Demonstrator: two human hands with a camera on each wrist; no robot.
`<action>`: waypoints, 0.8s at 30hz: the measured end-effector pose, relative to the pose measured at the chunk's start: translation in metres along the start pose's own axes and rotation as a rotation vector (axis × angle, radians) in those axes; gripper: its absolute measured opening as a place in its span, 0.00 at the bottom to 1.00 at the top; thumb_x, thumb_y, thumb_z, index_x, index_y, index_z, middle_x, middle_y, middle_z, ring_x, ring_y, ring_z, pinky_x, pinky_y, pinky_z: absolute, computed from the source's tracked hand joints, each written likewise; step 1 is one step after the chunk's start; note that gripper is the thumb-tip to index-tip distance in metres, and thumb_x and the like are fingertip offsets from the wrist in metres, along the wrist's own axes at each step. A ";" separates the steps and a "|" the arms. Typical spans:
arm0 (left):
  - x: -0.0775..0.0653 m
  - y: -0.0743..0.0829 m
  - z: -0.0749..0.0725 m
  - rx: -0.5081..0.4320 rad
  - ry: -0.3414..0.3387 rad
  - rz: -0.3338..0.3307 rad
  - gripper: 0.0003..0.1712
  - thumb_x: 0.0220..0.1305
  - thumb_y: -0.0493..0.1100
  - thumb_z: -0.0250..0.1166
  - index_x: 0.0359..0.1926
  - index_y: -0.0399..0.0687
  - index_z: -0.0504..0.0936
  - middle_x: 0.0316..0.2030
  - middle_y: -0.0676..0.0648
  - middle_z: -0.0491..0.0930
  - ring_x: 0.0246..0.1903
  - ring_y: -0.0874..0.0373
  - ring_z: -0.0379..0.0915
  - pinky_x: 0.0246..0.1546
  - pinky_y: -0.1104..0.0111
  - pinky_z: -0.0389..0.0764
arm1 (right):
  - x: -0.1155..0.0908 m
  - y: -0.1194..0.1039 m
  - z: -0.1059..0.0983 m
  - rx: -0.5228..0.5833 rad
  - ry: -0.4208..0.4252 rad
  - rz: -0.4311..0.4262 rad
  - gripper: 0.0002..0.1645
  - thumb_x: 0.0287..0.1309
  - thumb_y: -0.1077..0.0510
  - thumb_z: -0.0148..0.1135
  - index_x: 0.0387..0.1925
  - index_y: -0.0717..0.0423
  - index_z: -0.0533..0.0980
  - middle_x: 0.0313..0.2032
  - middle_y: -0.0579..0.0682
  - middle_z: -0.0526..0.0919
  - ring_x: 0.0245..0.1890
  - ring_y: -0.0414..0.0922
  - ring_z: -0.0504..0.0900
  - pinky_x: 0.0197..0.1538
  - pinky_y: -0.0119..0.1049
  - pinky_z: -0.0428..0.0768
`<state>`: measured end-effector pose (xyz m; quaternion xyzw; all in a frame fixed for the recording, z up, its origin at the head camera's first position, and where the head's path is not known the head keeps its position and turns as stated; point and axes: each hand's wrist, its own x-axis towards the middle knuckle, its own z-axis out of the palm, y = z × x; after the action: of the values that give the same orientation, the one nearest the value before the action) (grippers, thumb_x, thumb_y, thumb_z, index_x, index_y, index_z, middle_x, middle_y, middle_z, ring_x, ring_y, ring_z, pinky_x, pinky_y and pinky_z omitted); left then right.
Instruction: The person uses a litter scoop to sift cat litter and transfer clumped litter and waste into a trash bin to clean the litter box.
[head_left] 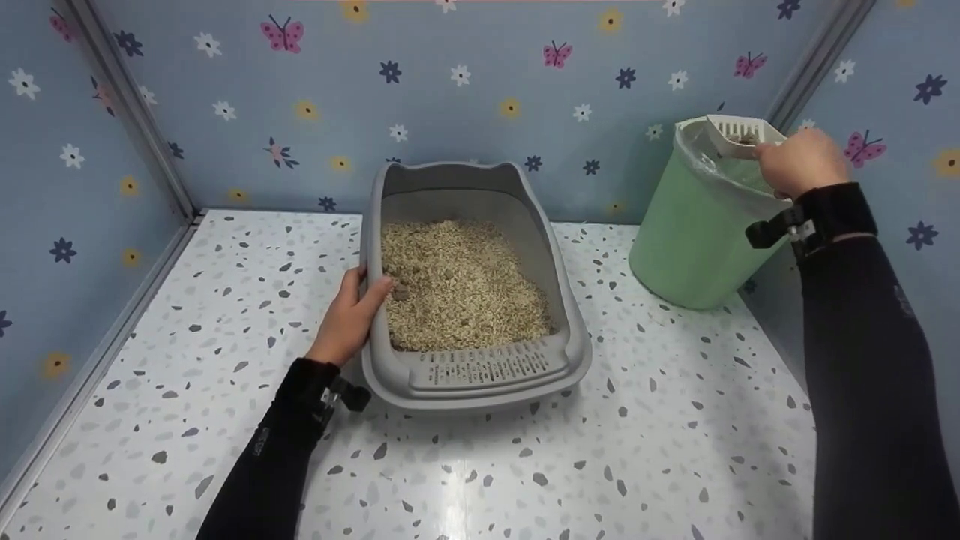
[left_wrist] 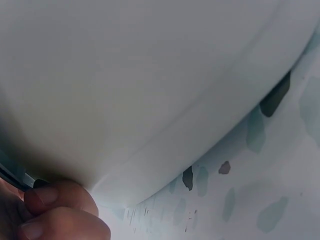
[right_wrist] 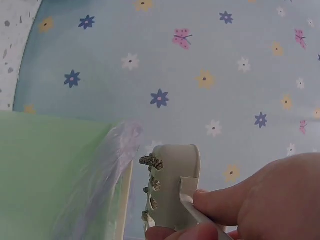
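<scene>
A grey litter box (head_left: pixel 480 401) full of tan pellet litter (head_left: pixel 457 292) stands against the back wall. My left hand (head_left: pixel 352 315) grips its left rim, thumb over the edge and fingers on the outer side; the left wrist view shows curled fingertips (left_wrist: pixel 65 210) by the box's smooth outer wall. My right hand (head_left: pixel 804 161) holds a white slotted litter scoop (head_left: pixel 739 135) by its handle, over the mouth of a green bin (head_left: pixel 697 225). Clumps (right_wrist: pixel 152 161) of litter lie in the scoop and poke through its slots in the right wrist view.
A clear plastic liner (head_left: pixel 701 154) hangs over the bin's rim. Blue panels (head_left: pixel 465 97) with flowers and butterflies close in the back and both sides. The speckled white floor (head_left: pixel 450 472) runs in front of the box and between it and the bin.
</scene>
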<state>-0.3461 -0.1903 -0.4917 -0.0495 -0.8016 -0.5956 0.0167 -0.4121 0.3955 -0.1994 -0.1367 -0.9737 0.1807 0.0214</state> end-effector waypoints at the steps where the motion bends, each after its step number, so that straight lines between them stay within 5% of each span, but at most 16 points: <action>1: 0.000 0.000 0.000 0.001 0.002 -0.001 0.50 0.84 0.73 0.53 0.89 0.49 0.54 0.82 0.33 0.62 0.77 0.37 0.63 0.79 0.43 0.62 | 0.001 0.002 0.001 -0.022 0.010 -0.001 0.34 0.86 0.36 0.47 0.33 0.60 0.75 0.20 0.45 0.76 0.19 0.44 0.72 0.25 0.40 0.71; 7: 0.001 -0.002 0.001 0.002 0.005 -0.013 0.48 0.85 0.71 0.54 0.89 0.49 0.54 0.82 0.33 0.61 0.78 0.36 0.62 0.80 0.42 0.62 | 0.007 0.010 0.008 -0.153 0.090 -0.003 0.30 0.81 0.40 0.56 0.26 0.57 0.71 0.24 0.52 0.73 0.26 0.52 0.73 0.25 0.43 0.72; 15: 0.001 -0.002 0.001 -0.026 -0.005 -0.004 0.51 0.84 0.73 0.54 0.90 0.50 0.52 0.82 0.33 0.62 0.76 0.36 0.64 0.78 0.42 0.63 | 0.011 0.012 0.015 -0.291 0.147 -0.035 0.11 0.61 0.61 0.54 0.24 0.56 0.65 0.32 0.64 0.76 0.32 0.60 0.74 0.24 0.50 0.75; 24: 0.000 0.000 0.000 -0.032 -0.017 0.007 0.50 0.85 0.72 0.53 0.90 0.49 0.52 0.83 0.34 0.60 0.80 0.37 0.60 0.80 0.43 0.59 | 0.011 0.013 0.020 -0.489 0.228 -0.122 0.12 0.68 0.62 0.58 0.35 0.70 0.78 0.36 0.73 0.81 0.32 0.64 0.78 0.25 0.56 0.75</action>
<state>-0.3459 -0.1899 -0.4921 -0.0576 -0.7919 -0.6078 0.0115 -0.4209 0.4030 -0.2232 -0.0984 -0.9862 -0.0781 0.1081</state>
